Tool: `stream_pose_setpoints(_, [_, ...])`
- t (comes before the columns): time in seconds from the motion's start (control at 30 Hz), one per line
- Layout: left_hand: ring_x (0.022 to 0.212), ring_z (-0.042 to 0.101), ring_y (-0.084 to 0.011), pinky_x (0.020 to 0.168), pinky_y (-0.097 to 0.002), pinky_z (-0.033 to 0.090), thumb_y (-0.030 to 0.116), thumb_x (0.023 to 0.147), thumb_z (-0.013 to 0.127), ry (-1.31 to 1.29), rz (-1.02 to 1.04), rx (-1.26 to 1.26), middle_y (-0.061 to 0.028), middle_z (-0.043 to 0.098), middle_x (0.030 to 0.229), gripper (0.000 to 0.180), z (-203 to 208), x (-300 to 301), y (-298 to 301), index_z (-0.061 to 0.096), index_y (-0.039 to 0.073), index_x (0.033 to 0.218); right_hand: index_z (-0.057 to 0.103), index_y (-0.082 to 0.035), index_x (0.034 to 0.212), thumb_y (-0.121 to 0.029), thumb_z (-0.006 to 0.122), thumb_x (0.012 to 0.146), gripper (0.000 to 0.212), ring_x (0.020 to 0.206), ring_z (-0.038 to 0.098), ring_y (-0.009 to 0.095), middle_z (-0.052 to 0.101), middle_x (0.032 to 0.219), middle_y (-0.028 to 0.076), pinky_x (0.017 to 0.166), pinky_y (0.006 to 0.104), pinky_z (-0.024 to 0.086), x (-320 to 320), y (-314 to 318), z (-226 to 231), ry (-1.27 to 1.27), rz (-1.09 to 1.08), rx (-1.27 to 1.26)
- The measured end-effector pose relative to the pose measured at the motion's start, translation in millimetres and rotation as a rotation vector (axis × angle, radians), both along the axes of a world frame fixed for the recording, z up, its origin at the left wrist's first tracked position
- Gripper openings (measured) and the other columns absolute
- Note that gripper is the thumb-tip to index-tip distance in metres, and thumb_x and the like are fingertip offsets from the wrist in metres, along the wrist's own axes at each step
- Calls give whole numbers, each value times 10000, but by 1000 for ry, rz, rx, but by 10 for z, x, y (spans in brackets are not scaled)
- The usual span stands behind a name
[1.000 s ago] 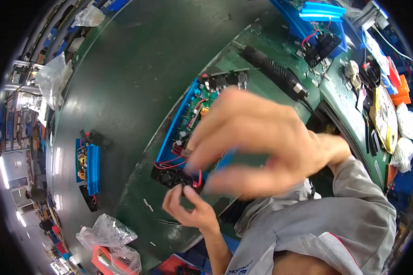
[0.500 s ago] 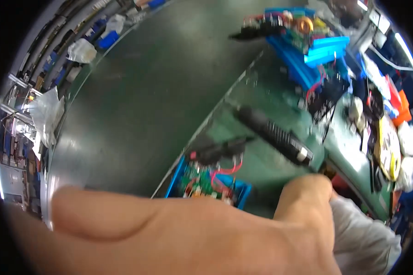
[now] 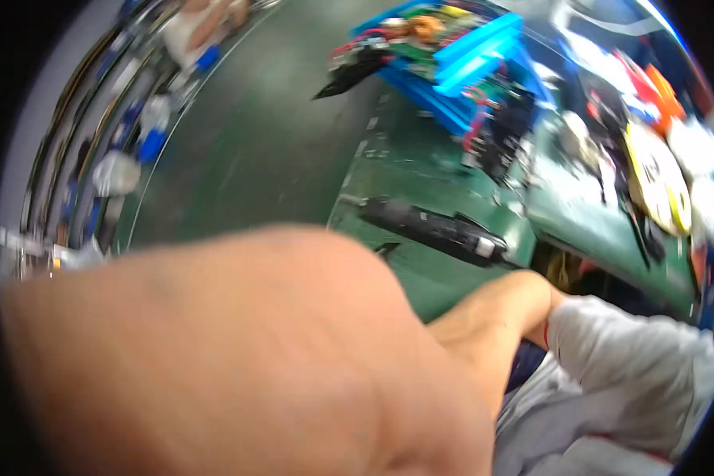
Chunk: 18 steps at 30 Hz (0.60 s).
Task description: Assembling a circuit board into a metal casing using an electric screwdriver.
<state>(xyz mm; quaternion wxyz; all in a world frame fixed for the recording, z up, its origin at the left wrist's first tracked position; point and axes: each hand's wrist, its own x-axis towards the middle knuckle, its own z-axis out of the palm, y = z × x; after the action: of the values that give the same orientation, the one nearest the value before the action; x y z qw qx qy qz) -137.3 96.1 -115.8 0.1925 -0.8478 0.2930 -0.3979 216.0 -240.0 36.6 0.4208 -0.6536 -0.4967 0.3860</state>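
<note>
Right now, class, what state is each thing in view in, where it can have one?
Black cylindrical power screwdriver: lying on its side, unheld.
Blue metal casings: open, circuitry exposed.
Grey cloth sleeve: wrinkled, forearm bare.
Bare right hand: filling the foreground, blurred; open or closed unclear.

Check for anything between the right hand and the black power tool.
Only a small dark tip shows between the right hand and the black power tool, below the tool's left end; otherwise, green bench.
</note>
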Motion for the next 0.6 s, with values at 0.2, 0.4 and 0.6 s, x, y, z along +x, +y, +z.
stream_pose_setpoints(0.2, [1263, 515, -384, 1096, -448, 402, 265, 1050, 527, -101, 1088, -1402, -284, 541, 1347, 459, 500, 741, -1629, 517, -86, 1347, 635, -31, 1237, -240, 718, 876, 425, 1096, 650, 352, 575, 1326, 240, 889, 380, 548, -952, -564, -102, -301, -184, -85])
stream_pose_setpoints(0.4, [1220, 548, -379, 1068, -431, 433, 268, 1053, 529, -163, 941, -1586, -271, 564, 1316, 453, 398, 759, -1360, 526, -85, 1336, 627, -13, 1233, -211, 672, 896, 394, 1110, 621, 317, 574, 1302, 201, 918, 370, 532, -758, 2, -625, -806, -224, -43])
stream_pose_setpoints(0.6, [940, 662, -384, 815, -475, 534, 523, 973, 625, -138, 1032, -1264, -269, 676, 1111, 670, 193, 425, -1285, 605, -53, 1315, 618, 5, 1230, -181, 626, 916, 365, 1123, 592, 282, 572, 1278, 162, 947, 359, 515, -2664, 1185, -1052, -1297, -312, -37])
